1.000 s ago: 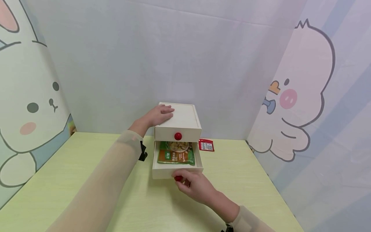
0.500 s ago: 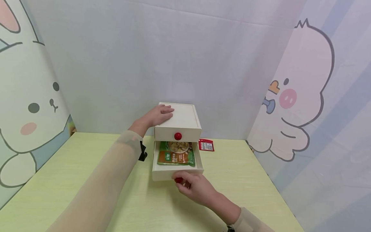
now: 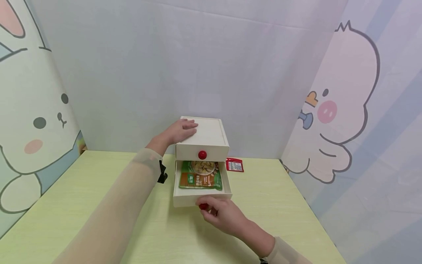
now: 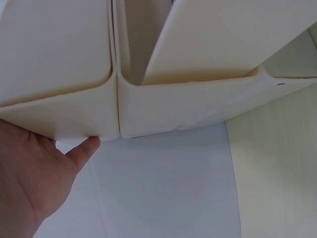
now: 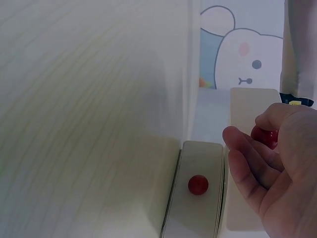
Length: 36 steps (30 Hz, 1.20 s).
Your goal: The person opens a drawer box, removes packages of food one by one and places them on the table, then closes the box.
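A small white drawer cabinet [image 3: 211, 132] with red knobs stands at the table's back. My left hand [image 3: 179, 131] rests on its top, fingers stretched over the lid; in the left wrist view the thumb [image 4: 85, 151] lies at the cabinet's side edge. One drawer [image 3: 186, 200] is pulled out below the top drawer [image 3: 215, 152]. With my right hand [image 3: 225, 216] I pinch the red knob [image 5: 265, 138] of this pulled-out drawer between thumb and curled fingers. A green and orange food packet [image 3: 201, 178] with a picture of a dish lies flat inside, its back part under the top drawer.
A red packet [image 3: 234, 165] with a white label lies on the pale yellow table [image 3: 273, 205], right of the cabinet. Under the pulled-out drawer, the right wrist view shows a closed lower drawer [image 5: 200, 163]. A grey-white curtain [image 3: 132, 80] hangs behind.
The drawer has slid slightly farther out toward me, carrying the green and orange packet. My right hand has come along with the knob, while my left hand has stayed on the cabinet top.
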Each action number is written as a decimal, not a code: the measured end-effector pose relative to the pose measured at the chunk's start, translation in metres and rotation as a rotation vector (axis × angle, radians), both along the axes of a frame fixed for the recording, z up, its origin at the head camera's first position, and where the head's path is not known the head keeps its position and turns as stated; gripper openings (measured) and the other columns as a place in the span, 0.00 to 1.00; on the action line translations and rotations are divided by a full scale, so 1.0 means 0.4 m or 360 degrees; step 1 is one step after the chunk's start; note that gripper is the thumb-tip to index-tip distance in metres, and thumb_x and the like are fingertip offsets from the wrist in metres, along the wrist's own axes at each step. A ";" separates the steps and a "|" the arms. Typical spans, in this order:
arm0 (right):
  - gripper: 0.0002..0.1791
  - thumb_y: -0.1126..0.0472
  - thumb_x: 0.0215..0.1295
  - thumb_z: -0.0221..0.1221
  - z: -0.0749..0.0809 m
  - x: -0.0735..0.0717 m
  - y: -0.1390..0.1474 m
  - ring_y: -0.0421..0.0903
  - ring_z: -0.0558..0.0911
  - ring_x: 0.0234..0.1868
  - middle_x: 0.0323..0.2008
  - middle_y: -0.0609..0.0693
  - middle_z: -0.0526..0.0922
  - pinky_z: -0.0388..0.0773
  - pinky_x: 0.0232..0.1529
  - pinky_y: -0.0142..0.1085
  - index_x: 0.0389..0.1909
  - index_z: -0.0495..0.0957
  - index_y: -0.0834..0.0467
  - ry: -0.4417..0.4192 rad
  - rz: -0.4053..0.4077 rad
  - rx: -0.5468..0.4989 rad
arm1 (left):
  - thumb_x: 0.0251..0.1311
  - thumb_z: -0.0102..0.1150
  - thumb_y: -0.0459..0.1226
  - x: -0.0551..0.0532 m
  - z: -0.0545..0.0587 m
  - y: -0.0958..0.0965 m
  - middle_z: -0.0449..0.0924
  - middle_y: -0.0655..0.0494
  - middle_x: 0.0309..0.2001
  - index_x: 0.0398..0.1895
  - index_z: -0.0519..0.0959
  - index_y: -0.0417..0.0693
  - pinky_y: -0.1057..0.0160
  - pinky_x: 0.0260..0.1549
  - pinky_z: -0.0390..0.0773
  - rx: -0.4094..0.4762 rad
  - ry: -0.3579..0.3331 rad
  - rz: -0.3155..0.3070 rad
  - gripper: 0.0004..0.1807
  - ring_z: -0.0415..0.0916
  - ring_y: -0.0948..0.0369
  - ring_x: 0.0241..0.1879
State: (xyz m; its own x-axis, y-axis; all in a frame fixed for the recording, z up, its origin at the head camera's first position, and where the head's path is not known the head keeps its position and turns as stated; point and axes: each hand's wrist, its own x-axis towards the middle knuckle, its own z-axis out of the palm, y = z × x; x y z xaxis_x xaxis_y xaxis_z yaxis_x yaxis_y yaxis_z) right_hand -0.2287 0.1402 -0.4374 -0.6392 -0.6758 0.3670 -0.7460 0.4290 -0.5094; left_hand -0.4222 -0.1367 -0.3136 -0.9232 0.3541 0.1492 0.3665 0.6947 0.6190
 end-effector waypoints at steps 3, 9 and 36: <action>0.14 0.67 0.74 0.67 0.000 0.001 0.001 0.27 0.81 0.36 0.45 0.51 0.93 0.83 0.36 0.21 0.57 0.85 0.55 -0.0007 0.0015 -0.0004 | 0.86 0.46 0.51 0.000 -0.001 -0.001 0.54 0.51 0.90 0.85 0.68 0.51 0.37 0.88 0.41 0.0002 0.0002 -0.0001 0.32 0.37 0.46 0.91; 0.14 0.67 0.74 0.67 -0.001 0.006 0.004 0.27 0.82 0.37 0.45 0.51 0.93 0.83 0.37 0.21 0.57 0.85 0.55 0.0014 0.0031 -0.0001 | 0.86 0.47 0.51 0.001 0.000 -0.001 0.55 0.51 0.90 0.85 0.68 0.51 0.37 0.88 0.42 0.0004 -0.0002 0.0001 0.31 0.37 0.46 0.91; 0.14 0.68 0.74 0.67 -0.018 0.021 -0.004 0.27 0.84 0.41 0.47 0.51 0.93 0.82 0.38 0.18 0.57 0.84 0.55 0.0089 0.0125 0.0021 | 0.86 0.46 0.51 -0.009 -0.004 -0.004 0.56 0.50 0.89 0.84 0.69 0.50 0.37 0.88 0.43 -0.0008 0.0024 -0.0018 0.31 0.39 0.45 0.91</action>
State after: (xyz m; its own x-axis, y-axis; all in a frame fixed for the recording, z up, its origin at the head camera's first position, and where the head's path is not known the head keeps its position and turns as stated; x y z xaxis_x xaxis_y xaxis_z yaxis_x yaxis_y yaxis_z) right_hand -0.2204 0.1386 -0.4444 -0.5629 -0.7278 0.3916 -0.8047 0.3745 -0.4606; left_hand -0.4259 -0.1385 -0.3151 -0.9169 0.3651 0.1612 0.3834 0.6934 0.6100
